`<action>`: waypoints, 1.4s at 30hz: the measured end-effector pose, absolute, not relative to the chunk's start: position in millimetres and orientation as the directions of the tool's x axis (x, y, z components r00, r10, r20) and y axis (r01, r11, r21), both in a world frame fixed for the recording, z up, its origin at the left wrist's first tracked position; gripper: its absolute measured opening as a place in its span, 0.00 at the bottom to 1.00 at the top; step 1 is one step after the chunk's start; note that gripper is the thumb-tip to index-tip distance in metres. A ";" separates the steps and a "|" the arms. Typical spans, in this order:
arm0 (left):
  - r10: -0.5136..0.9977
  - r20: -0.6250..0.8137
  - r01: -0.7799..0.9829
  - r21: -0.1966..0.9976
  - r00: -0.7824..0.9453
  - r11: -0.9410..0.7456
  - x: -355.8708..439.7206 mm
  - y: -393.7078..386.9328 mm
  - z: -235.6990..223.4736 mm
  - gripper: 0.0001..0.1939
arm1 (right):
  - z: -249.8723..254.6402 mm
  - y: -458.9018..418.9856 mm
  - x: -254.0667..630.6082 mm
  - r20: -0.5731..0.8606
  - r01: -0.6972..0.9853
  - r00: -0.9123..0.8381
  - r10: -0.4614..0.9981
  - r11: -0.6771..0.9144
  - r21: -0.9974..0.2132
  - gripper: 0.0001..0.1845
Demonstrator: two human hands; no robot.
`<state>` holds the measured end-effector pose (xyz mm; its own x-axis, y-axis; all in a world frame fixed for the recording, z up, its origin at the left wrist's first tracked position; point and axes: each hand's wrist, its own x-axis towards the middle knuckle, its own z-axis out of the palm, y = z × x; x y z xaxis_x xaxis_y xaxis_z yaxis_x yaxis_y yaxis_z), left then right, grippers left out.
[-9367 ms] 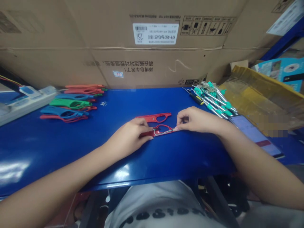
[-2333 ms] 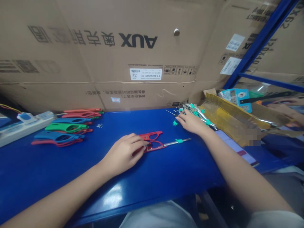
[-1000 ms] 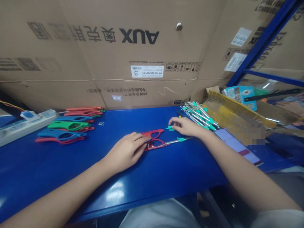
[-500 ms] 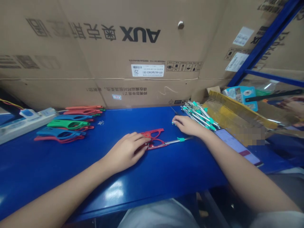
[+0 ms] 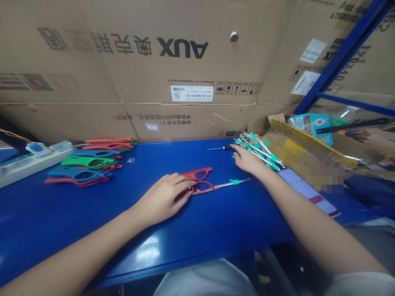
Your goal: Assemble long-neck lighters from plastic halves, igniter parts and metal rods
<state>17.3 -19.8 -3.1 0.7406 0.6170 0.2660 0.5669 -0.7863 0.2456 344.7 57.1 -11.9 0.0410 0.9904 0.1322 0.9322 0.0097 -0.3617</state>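
My left hand [image 5: 166, 195] is closed on a red plastic lighter handle half [image 5: 205, 188] on the table; the fingers hide its left end. A metal tube [image 5: 226, 184] with a green piece around it extends right from this half. Just behind lies a second red handle half [image 5: 202, 174], also partly under my left fingers. My right hand [image 5: 248, 159] has its fingertips closed on the dark, yellow-banded handle of a screwdriver [image 5: 226, 147]. The screwdriver's thin shaft points left. A small green bit shows by my right thumb, mostly hidden.
Metal tubes with green pieces [image 5: 262, 150] are heaped behind my right hand, beside a phone [image 5: 304, 189] and a yellow-taped box [image 5: 296, 148]. Red, blue and green handles [image 5: 83, 172], small screws [image 5: 131, 160] and a power strip [image 5: 37, 158] lie left. Cardboard [image 5: 132, 90] stands behind.
My right hand brought a small green piece toward the handle halves, then moved back and took hold of the screwdriver, which has turned to point left. The left hand stays on the red handle half.
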 end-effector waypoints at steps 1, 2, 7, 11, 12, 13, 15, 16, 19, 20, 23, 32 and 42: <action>0.618 0.263 0.569 0.245 0.741 -0.785 17.5 -20.0 -2.8 0.17 | -12.1 57.5 344.3 0.139 0.928 0.043 0.989 0.012 -0.372 0.24; 0.619 0.259 0.570 0.244 0.741 -0.784 17.5 -20.4 -2.4 0.17 | -12.4 58.0 343.8 0.146 0.921 0.040 0.988 0.020 -0.388 0.22; 0.619 0.259 0.566 0.255 0.741 -0.784 17.9 -22.1 0.1 0.17 | -14.5 58.9 338.5 0.149 0.878 -0.046 0.988 0.111 -0.466 0.12; 0.615 0.254 0.564 0.249 0.747 -0.787 18.3 -22.6 1.7 0.16 | -13.1 58.0 340.3 0.193 0.871 -0.122 0.974 0.198 -0.450 0.08; 0.615 0.253 0.565 0.247 0.746 -0.787 18.3 -22.7 1.8 0.16 | -12.5 58.5 342.8 0.226 0.874 -0.129 0.966 0.219 -0.435 0.08; 0.616 0.252 0.566 0.246 0.746 -0.787 18.3 -22.8 1.8 0.16 | -12.2 59.4 345.9 0.266 0.884 -0.136 0.954 0.238 -0.402 0.10; 0.616 0.246 0.567 0.244 0.748 -0.786 18.3 -22.7 1.4 0.16 | -12.4 62.3 352.9 0.324 0.923 -0.157 0.933 0.255 -0.288 0.15; 0.616 0.243 0.567 0.245 0.749 -0.786 18.3 -22.4 1.1 0.16 | -13.0 64.1 356.1 0.334 0.941 -0.169 0.927 0.253 -0.226 0.16; 0.619 0.240 0.569 0.250 0.748 -0.784 18.2 -21.2 -0.2 0.16 | -15.2 69.7 361.7 0.310 0.966 -0.173 0.935 0.223 -0.132 0.15; 0.620 0.241 0.569 0.250 0.747 -0.783 18.1 -20.8 -0.6 0.16 | -15.5 71.2 362.0 0.308 0.969 -0.160 0.938 0.210 -0.134 0.14; 0.622 0.245 0.574 0.241 0.744 -0.782 17.3 -20.5 -0.7 0.17 | -15.0 73.2 360.6 0.330 0.982 -0.081 0.941 0.131 -0.135 0.16; 0.620 0.236 0.583 0.214 0.748 -0.784 17.8 -25.6 1.8 0.17 | -2.3 61.4 350.3 0.382 0.982 -0.024 0.924 0.094 -0.167 0.14; 0.644 0.206 0.602 0.233 0.737 -0.764 17.6 -25.1 -0.9 0.14 | 16.5 29.0 323.7 0.088 0.785 -0.471 0.878 0.462 -0.412 0.12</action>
